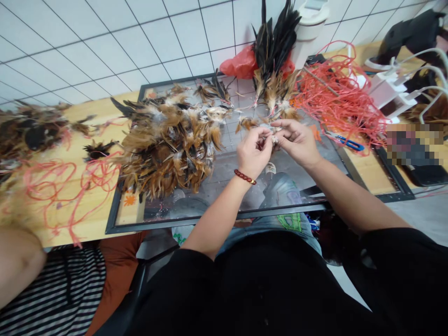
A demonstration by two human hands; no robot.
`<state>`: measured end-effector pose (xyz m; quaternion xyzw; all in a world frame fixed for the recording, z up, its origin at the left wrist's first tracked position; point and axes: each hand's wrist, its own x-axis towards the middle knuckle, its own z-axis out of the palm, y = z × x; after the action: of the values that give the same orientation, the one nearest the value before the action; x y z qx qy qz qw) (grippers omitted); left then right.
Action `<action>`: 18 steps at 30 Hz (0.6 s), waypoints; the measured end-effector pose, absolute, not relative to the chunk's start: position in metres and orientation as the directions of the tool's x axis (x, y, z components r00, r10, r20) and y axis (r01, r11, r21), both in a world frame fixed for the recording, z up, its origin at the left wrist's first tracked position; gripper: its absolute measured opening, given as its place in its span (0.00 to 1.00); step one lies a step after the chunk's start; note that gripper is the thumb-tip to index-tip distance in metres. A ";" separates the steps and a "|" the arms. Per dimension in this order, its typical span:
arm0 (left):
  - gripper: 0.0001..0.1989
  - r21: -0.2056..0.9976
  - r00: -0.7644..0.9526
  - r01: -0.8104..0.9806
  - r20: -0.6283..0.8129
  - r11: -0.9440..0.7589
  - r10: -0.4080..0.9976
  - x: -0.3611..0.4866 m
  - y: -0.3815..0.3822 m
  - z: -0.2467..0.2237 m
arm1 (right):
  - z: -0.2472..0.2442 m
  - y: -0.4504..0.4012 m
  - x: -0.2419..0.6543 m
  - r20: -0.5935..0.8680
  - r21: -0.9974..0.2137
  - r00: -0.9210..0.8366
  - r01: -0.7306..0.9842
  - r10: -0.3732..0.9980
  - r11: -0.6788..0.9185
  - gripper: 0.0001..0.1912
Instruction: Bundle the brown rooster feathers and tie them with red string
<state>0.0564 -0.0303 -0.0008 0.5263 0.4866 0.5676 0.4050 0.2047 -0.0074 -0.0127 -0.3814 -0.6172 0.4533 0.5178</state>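
My left hand [255, 148] and my right hand [297, 143] meet above a dark glass panel [224, 172], fingers of both pinched together. Between them shows a small whitish, fluffy piece, seemingly the quill end of some feathers [275, 139]; most of it is hidden by my fingers. Brown feathers [246, 123] lie just beyond my left hand. A large heap of brown and black feathers [171, 144] covers the panel's left part. Past my hands, a bundle of long black feathers [275, 44] stands against a red plastic bag [241, 63].
On the right lie a tangle of red plastic string [339, 95], blue-handled scissors [350, 143], white chargers [392, 91] and a phone-like black device [429, 173]. More red string [75, 177] and feathers [31, 130] spread to the left. Another person's arm [19, 263] is at lower left.
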 end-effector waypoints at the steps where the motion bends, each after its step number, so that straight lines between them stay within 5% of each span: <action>1: 0.06 0.968 -0.101 0.095 0.244 -0.234 0.965 0.055 -0.031 -0.003 | -0.012 -0.007 0.204 0.282 -0.958 -0.195 -0.013 0.939 0.285 0.28; 9: 0.08 0.885 0.006 0.256 0.400 -0.388 0.916 0.040 -0.022 -0.011 | -0.010 -0.004 0.206 0.166 -0.986 -0.235 -0.062 0.958 0.156 0.26; 18: 0.14 0.977 -0.110 0.084 0.206 -0.198 0.972 0.050 -0.030 -0.002 | -0.014 -0.002 0.211 0.190 -0.981 -0.259 -0.020 0.947 0.191 0.25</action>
<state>0.0499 -0.0297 -0.0021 0.5359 0.4930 0.5583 0.3976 0.2109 -0.0021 -0.0138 -0.3808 -0.6084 0.5095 0.4746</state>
